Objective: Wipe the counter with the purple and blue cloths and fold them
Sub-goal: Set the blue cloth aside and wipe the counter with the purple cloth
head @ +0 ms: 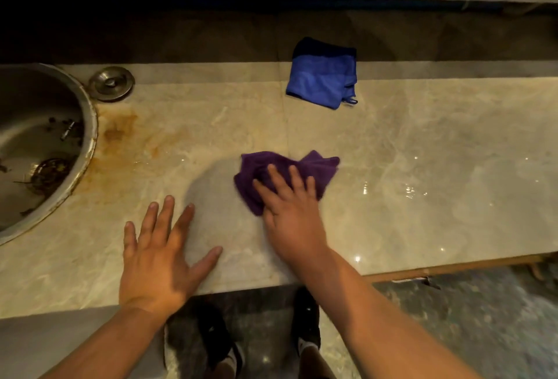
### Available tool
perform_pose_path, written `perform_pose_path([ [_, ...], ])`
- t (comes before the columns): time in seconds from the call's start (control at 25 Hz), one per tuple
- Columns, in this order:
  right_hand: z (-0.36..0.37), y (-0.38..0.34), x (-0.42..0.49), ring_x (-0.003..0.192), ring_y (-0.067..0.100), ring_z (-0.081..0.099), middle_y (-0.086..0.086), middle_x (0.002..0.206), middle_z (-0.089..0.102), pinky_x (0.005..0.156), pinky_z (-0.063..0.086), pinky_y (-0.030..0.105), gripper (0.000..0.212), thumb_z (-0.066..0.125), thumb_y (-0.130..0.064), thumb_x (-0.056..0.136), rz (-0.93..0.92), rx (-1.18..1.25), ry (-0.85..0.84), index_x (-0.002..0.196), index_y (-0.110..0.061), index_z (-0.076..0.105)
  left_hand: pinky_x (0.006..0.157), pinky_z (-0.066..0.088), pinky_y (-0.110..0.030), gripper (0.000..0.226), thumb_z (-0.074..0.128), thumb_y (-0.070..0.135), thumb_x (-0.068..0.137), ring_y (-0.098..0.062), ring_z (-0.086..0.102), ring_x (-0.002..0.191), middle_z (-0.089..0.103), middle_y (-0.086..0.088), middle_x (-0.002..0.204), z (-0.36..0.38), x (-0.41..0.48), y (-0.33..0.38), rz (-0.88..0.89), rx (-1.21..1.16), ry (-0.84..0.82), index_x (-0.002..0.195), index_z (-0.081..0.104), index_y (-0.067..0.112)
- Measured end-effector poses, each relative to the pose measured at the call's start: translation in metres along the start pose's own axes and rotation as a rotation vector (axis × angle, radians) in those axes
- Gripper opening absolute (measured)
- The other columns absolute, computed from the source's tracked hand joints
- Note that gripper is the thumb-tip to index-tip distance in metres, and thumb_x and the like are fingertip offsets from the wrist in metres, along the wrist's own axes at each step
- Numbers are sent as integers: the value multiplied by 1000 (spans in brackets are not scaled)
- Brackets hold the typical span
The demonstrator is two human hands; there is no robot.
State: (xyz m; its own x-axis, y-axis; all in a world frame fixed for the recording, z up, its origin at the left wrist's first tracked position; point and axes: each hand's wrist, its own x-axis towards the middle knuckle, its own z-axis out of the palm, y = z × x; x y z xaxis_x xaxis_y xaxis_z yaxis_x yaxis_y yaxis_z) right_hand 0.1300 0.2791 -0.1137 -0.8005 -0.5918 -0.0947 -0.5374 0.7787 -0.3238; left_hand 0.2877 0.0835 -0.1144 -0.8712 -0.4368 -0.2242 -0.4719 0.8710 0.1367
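purple cloth [271, 167]: deep violet, plain
blue cloth [321, 80]: royal blue, far edge in shadow reads navy
counter [422, 143]: beige marble, pale veining; orange-brown stain beside sink
sink [42, 113]: grey steel, dark debris
drain cover [111, 83]: dull silver
shoes [306, 321]: black

Purple cloth [287, 167]: bunched and crumpled, lying mid-depth on the marble counter [422, 149], nearer its front edge. Blue cloth [321, 83]: folded to a rough square, flat, near the counter's back edge, well apart.
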Motion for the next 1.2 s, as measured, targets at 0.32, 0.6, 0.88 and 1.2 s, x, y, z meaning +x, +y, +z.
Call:
perform_pose_path([
  [0.32, -31, 103, -63, 159, 35, 27, -8, 166, 43, 124, 19, 71, 57, 54, -29, 91, -287, -105, -59, 147, -39, 58, 130, -2, -54, 101, 23, 93, 84, -22, -1, 164, 6, 0, 177, -2, 0, 3, -27, -31, 10, 166, 22, 33],
  [0.6, -67, 199, -124, 157, 44, 26, 4, 165, 42, 121, 27, 72, 52, 44, -23, 96, 46, -43, 42, 145, -24, 61, 131, 0, -54, 100, 27, 92, 83, -22, 2, 164, 11, 2, 177, 1, -2, 5, -35, -41, 16, 164, 27, 34],
  [0.88, -93, 204, -106, 118, 34, 58, 13, 130, 62, 101, 41, 34, 28, 61, -12, 98, 379, 110, 289, 121, -9, 76, 130, 0, -55, 100, 26, 92, 84, -23, 2, 164, 11, 1, 177, -1, -1, 4, -30, -43, 9, 164, 26, 34],
  [1.2, -59, 150, -31, 99, 46, 59, 25, 114, 60, 88, 49, 46, 30, 60, -18, 88, 470, 73, 360, 113, -9, 74, 130, 2, -57, 100, 25, 91, 85, -25, 3, 164, 11, -2, 177, 0, -1, 3, -14, -30, 18, 165, 26, 31],
])
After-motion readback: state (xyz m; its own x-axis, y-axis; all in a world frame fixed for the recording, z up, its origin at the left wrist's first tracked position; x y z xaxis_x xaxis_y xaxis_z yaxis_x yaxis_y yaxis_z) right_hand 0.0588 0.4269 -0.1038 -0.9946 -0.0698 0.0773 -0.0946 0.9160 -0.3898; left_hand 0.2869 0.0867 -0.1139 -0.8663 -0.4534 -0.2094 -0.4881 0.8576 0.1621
